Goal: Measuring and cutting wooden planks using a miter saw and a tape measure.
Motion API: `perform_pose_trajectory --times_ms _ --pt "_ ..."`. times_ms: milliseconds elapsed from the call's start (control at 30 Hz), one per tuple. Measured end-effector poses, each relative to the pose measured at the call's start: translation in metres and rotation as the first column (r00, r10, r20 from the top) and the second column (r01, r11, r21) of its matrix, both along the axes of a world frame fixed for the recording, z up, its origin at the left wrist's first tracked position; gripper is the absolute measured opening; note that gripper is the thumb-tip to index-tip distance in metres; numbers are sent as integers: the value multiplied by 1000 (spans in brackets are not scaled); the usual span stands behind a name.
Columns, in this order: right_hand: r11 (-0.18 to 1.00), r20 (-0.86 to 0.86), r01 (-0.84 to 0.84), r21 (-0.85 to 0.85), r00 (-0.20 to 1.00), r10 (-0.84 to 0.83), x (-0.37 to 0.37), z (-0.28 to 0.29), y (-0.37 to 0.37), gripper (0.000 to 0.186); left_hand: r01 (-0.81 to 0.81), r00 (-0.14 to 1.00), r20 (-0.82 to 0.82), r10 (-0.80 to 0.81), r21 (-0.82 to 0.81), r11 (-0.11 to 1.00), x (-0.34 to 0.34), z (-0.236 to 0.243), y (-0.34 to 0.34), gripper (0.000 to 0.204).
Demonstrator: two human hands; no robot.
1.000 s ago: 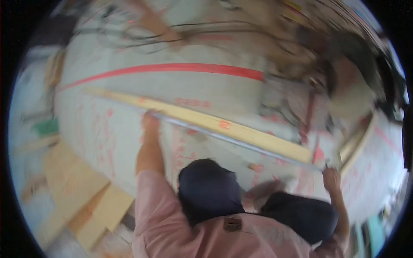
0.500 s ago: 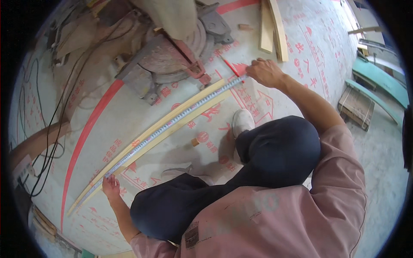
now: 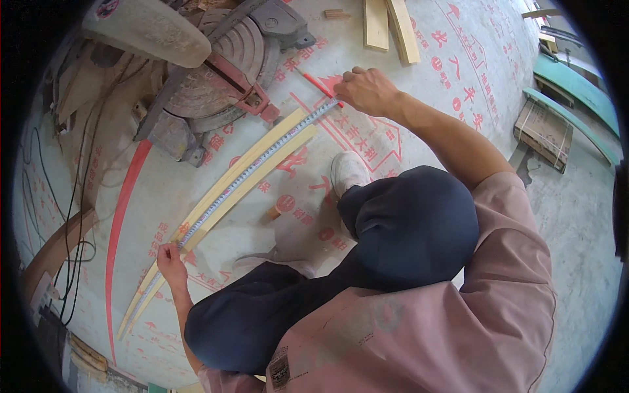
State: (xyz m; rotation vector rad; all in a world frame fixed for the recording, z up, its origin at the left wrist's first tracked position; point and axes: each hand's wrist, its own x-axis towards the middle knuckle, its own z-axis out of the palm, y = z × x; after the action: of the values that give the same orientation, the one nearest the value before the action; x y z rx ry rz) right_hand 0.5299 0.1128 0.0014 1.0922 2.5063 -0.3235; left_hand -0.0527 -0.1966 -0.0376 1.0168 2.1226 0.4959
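Note:
A tape measure is drawn out along a long pale wooden strip on the covered floor, and wood shows on both sides of its blade. My right hand is closed at the blade's far right end, beyond the strip's end; whatever else its fingers cover is hidden. My left hand pinches the blade over the strip, nearer the strip's lower left end. Close by my right hand, a slim red pencil-like stick lies on the floor, partly behind the blade.
A dusty mitre saw stands beyond the strip, at upper left. Two short boards lie at the top, with a small wood block near my shoes. Black cables hang at the left; green panels and a strapped bundle are at right.
The whole view has shifted, bringing the saw further left. My left hand has slid along the strip toward the far right and now pinches from above. My right hand stays at the blade's end.

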Motion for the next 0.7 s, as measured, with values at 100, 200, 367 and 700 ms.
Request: perform_pose_trajectory --times_ms 100,200,367,700 --pt "1000 8 16 -10 1000 -16 1 -4 -2 15 18 998 60 -25 112 994 13 -3 11 10" --pt "1000 -1 13 29 1000 -13 2 -3 -5 16 27 1000 -5 -26 7 1000 25 9 21 12" --pt "996 -11 -1 84 1000 2 5 -6 -6 18 38 999 15 -37 -56 998 28 7 23 16" --pt "997 -63 29 74 998 -24 1 -5 -10 17 10 1000 29 -9 -35 999 34 12 24 24"
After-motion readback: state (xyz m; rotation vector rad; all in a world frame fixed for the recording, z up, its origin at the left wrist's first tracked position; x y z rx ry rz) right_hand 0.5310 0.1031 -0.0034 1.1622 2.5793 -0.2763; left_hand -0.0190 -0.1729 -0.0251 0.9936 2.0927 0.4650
